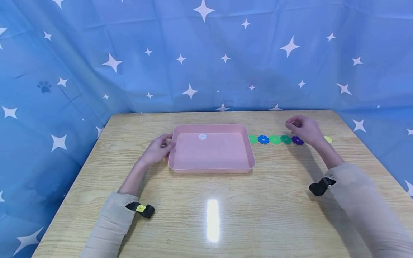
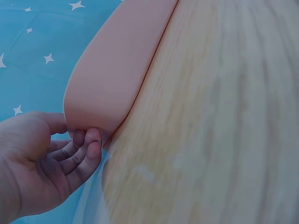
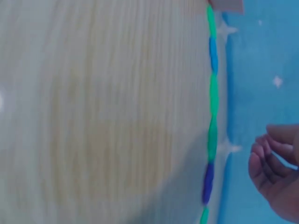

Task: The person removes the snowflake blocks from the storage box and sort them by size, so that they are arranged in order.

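Observation:
A pink tray point(image 1: 212, 154) lies on the table, with a white snowflake disc point(image 1: 202, 136) inside near its far wall. My left hand point(image 1: 157, 149) grips the tray's left end, the thumb at the rim and the other fingers curled against the outer wall point(image 2: 107, 79). To the tray's right runs a row of snowflake discs: light green point(image 1: 253, 139), blue point(image 1: 263, 139), another light green point(image 1: 275, 139), darker green point(image 1: 285, 139) and purple point(image 1: 297, 140). Above the row's right part hovers my right hand point(image 1: 304, 129), fingers loosely bent, nothing visible in them. It hides part of the row.
A yellow disc point(image 1: 328, 139) shows at the row's right end, past my right wrist. The wooden table point(image 1: 180, 215) reaches a blue star-patterned cloth point(image 1: 161, 71) at the back and sides. Black wrist cameras sit on both sleeves.

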Demonstrator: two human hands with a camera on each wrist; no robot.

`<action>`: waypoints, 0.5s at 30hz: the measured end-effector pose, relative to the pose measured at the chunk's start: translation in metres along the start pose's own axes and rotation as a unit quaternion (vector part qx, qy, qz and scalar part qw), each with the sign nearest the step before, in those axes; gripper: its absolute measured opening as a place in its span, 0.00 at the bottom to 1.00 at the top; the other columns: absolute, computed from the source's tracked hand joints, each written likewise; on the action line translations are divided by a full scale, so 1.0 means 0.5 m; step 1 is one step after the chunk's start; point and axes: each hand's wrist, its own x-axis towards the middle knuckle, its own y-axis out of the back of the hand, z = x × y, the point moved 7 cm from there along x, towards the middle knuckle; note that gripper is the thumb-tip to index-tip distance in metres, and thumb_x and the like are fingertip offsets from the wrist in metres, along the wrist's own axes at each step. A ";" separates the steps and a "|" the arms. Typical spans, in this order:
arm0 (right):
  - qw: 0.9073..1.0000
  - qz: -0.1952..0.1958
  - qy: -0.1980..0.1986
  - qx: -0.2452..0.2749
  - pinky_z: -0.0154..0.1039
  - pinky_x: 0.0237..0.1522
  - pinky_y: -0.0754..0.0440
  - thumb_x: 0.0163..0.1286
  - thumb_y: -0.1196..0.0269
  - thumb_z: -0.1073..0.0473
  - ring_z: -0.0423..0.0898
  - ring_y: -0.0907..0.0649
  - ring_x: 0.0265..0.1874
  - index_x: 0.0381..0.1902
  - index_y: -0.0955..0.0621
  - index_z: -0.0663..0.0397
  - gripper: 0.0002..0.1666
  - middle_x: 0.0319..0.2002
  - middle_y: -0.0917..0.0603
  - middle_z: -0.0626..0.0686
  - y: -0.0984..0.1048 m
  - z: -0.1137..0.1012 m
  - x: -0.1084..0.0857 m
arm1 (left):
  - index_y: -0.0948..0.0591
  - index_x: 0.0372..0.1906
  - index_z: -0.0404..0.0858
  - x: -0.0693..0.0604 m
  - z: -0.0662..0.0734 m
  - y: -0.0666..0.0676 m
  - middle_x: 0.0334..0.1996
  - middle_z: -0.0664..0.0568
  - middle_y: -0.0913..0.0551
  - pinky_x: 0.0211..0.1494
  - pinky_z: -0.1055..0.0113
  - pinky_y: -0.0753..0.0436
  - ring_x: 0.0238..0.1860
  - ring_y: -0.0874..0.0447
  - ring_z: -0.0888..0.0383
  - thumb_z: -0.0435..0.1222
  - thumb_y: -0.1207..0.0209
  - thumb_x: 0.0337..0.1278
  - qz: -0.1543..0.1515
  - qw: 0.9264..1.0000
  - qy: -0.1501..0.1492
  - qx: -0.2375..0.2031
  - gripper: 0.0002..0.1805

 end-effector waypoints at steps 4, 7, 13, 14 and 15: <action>0.999 -0.016 0.022 0.018 0.32 0.32 0.22 0.78 0.42 0.52 0.60 0.16 0.37 0.54 0.20 0.65 0.21 0.43 0.16 0.68 -0.025 -0.058 0.010 | 0.36 0.70 0.23 -0.012 0.022 0.000 0.38 0.36 0.22 0.28 0.65 0.22 0.27 0.21 0.55 0.32 0.48 0.76 -0.006 1.000 -0.002 -0.005 0.26; 0.999 -0.028 0.032 0.027 0.33 0.33 0.21 0.78 0.42 0.52 0.62 0.17 0.38 0.55 0.20 0.65 0.21 0.44 0.16 0.67 -0.044 -0.098 0.019 | 0.36 0.69 0.20 -0.028 0.055 0.000 0.38 0.32 0.23 0.29 0.64 0.21 0.27 0.22 0.55 0.30 0.49 0.75 -0.010 1.000 0.000 -0.004 0.26; 0.995 -0.061 0.063 0.036 0.40 0.36 0.20 0.79 0.43 0.53 0.61 0.18 0.39 0.55 0.21 0.65 0.20 0.44 0.16 0.65 -0.089 -0.180 0.036 | 0.37 0.70 0.20 -0.020 0.043 0.000 0.39 0.30 0.23 0.31 0.62 0.20 0.28 0.22 0.55 0.29 0.49 0.75 -0.009 1.000 0.007 -0.002 0.26; 0.994 -0.067 0.072 0.039 0.41 0.36 0.20 0.79 0.43 0.53 0.61 0.18 0.39 0.56 0.21 0.65 0.20 0.44 0.16 0.65 -0.098 -0.195 0.038 | 0.37 0.70 0.20 -0.014 0.033 -0.001 0.39 0.30 0.23 0.31 0.62 0.20 0.28 0.22 0.55 0.30 0.49 0.76 -0.007 1.000 0.006 -0.004 0.26; 0.993 -0.072 0.080 0.044 0.42 0.37 0.20 0.79 0.43 0.54 0.61 0.17 0.39 0.55 0.21 0.65 0.19 0.43 0.16 0.65 -0.106 -0.209 0.041 | 0.37 0.70 0.21 -0.010 0.024 -0.001 0.39 0.31 0.22 0.31 0.62 0.19 0.28 0.22 0.55 0.30 0.49 0.76 -0.006 1.000 0.004 -0.006 0.26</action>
